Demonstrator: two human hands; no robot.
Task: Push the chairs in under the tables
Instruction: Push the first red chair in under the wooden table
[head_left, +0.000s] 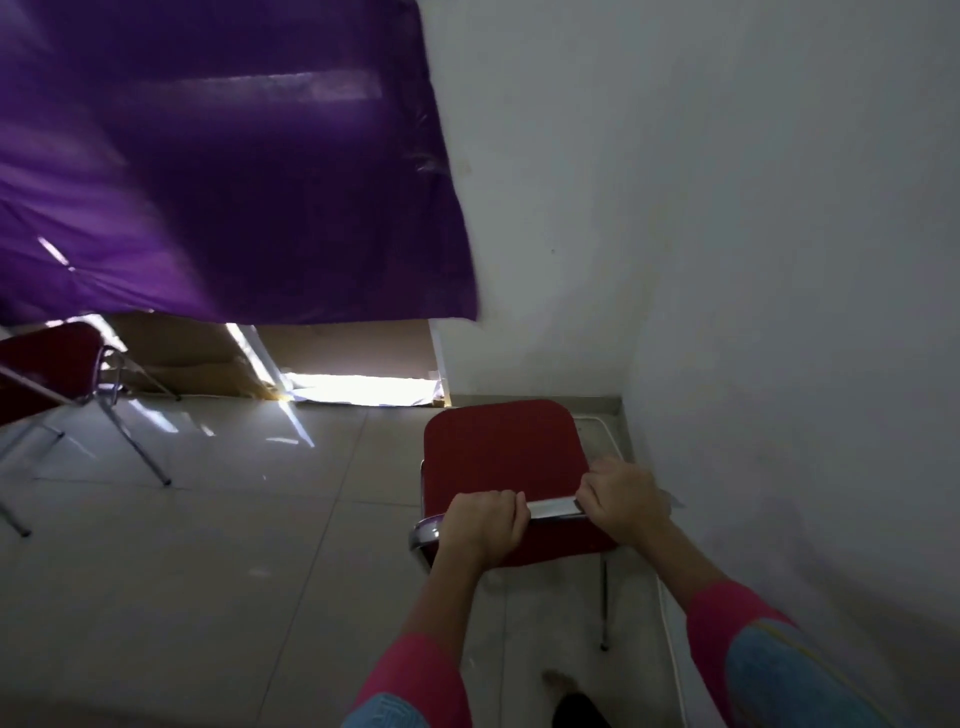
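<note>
Both hands grip the chrome top rail of a red-cushioned chair (498, 447), the left hand (483, 525) curled over the rail near its left corner and the right hand (623, 501) clenched on it near the right corner. That chair stands on the tiled floor (234, 519) beside the white wall (753, 260), in the room's corner. One more red chair (47, 364) stands well apart at the left edge, below a purple curtain (234, 156).

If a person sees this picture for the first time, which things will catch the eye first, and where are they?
The big purple cloth fills the upper left, hanging over a bright gap at floor level. Low and right of centre, the left hand and the right hand grip the metal top bar of a red chair close to the white wall. A second red chair stands at the left edge.
</note>
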